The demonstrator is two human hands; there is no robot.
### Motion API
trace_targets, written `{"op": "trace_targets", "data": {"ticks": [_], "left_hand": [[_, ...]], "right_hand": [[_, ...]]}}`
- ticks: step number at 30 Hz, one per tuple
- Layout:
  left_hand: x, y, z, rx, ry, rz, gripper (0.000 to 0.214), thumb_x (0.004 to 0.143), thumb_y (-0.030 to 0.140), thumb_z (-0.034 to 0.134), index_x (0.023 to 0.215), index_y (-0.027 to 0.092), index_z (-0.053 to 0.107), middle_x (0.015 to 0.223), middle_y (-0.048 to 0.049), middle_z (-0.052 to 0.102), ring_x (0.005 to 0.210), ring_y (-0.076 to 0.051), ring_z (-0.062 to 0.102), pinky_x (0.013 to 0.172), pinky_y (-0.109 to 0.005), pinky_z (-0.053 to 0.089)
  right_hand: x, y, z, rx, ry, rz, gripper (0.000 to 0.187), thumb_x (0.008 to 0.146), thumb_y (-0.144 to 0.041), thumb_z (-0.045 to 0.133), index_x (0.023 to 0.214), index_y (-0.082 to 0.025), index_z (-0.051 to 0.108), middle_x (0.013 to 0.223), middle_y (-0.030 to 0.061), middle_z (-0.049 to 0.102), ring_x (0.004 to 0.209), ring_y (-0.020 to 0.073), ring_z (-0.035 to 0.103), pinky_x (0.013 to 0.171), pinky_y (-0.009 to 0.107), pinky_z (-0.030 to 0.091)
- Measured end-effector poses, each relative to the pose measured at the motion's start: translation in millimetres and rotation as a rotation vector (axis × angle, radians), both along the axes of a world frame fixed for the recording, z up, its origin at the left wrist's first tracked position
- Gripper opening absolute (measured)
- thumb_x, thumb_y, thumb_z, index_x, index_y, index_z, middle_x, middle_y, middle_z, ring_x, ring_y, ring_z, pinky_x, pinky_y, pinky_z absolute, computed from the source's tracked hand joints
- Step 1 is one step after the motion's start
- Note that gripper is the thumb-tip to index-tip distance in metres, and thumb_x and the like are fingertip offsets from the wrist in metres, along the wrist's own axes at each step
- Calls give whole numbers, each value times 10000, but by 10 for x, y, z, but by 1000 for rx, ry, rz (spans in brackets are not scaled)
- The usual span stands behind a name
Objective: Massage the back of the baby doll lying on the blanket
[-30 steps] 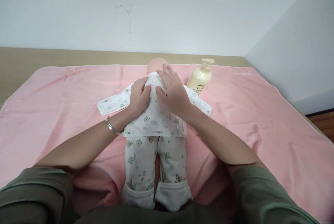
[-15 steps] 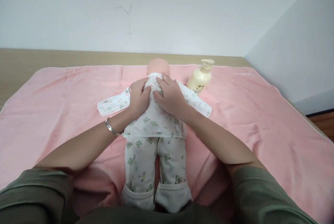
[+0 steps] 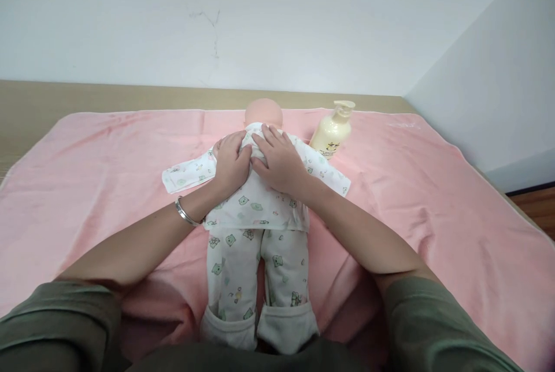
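A baby doll [image 3: 263, 111] in a white printed top [image 3: 255, 210] and matching trousers [image 3: 284, 268] lies face down, its head away from me and its sleeved arms spread. My left hand [image 3: 233, 161] rests on the left side of its upper back, fingers over the shoulder and thumb pointing inward. Across the upper back on the right lies my right hand [image 3: 281, 161], fingers outstretched and palm on the cloth. Both hands touch the top and hold nothing. The doll's face is hidden.
A cream pump bottle [image 3: 332, 132] stands tilted beside the doll's right-hand sleeve. Under everything spreads a wrinkled pink blanket [image 3: 108, 187] on a wooden surface [image 3: 34, 100]. A white wall [image 3: 303, 25] rises behind, and another closes off the right.
My right hand has shifted slightly to the left on the doll's back, its fingers now closer together. My left hand stays almost where it was.
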State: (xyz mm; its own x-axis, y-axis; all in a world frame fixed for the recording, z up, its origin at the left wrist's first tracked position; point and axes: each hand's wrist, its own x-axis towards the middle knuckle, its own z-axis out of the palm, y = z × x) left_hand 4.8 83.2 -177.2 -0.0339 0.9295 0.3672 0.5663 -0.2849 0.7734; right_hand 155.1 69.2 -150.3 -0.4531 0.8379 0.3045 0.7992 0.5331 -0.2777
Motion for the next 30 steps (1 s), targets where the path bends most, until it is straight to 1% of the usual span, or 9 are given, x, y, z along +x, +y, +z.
{"op": "trace_targets", "data": {"ticks": [4, 8, 11, 14, 18, 21, 25, 27, 30], "left_hand": [[44, -37, 50, -36, 25, 54, 376, 902, 326, 418, 1164, 246, 676, 1295, -78, 700, 1301, -319, 569, 1192, -554, 350], [-60, 72, 82, -27, 54, 49, 398, 876, 367, 467, 1184, 228, 678, 1383, -84, 660, 1354, -325, 551, 1222, -565, 359], [-217, 229, 119, 41, 32, 89, 416, 866, 372, 499, 1195, 181, 669, 1477, -75, 590, 1422, -307, 503, 1233, -512, 392], [-250, 294, 257, 58, -38, 117, 408, 873, 347, 521, 1217, 175, 657, 1481, -45, 584, 1427, -311, 497, 1173, -510, 453], [90, 208, 575, -56, -248, -79, 322, 877, 366, 561, 1127, 211, 691, 1307, -58, 705, 1299, -309, 613, 1140, -533, 516], [492, 229, 787, -115, -414, -291, 440, 996, 451, 372, 1200, 188, 660, 1338, -95, 682, 1335, -284, 607, 1128, -515, 536], [951, 515, 923, -196, -436, -437, 633, 1056, 552, 136, 1377, 209, 560, 1332, -110, 642, 1389, -286, 575, 1062, -504, 562], [1133, 688, 932, -180, -489, -453, 644, 1064, 524, 94, 1355, 195, 565, 1321, -114, 630, 1392, -288, 574, 1039, -494, 569], [1333, 840, 901, -130, -564, -378, 612, 1070, 492, 112, 1283, 176, 591, 1296, -119, 636, 1402, -311, 556, 1050, -527, 567]], "right_hand": [[93, -141, 225, -52, -155, 62, 563, 1014, -325, 443, 1535, -114, 438, 1649, 201, 353, 1547, 403, 315, 1241, 644, 326], [282, -257, 573, -78, -214, 219, 566, 998, -313, 487, 1540, -162, 427, 1626, 160, 406, 1502, 359, 408, 1192, 569, 443], [463, -257, 781, -56, -140, 188, 582, 999, -335, 488, 1559, -204, 399, 1653, 126, 368, 1505, 359, 408, 1165, 560, 479], [691, -158, 901, 5, -15, 104, 603, 994, -363, 484, 1580, -278, 368, 1684, 42, 322, 1515, 354, 397, 1212, 572, 436], [1022, 114, 933, 178, 96, -94, 628, 1003, -415, 439, 1607, -304, 304, 1714, 3, 242, 1590, 372, 228, 1281, 638, 278], [1181, 306, 901, 316, 126, -323, 628, 1016, -448, 392, 1602, -241, 302, 1732, 65, 158, 1610, 412, 99, 1262, 715, 208], [1189, 437, 813, 494, 99, -519, 607, 1009, -513, 419, 1541, -222, 410, 1735, 104, 118, 1609, 443, -46, 1230, 778, 127], [1137, 476, 750, 481, 74, -492, 582, 1013, -539, 408, 1499, -225, 467, 1710, 118, 219, 1609, 436, 18, 1224, 785, 115], [1045, 530, 653, 364, 55, -409, 530, 1040, -510, 337, 1351, -174, 604, 1526, 156, 524, 1549, 395, 284, 1250, 726, 151]]}}
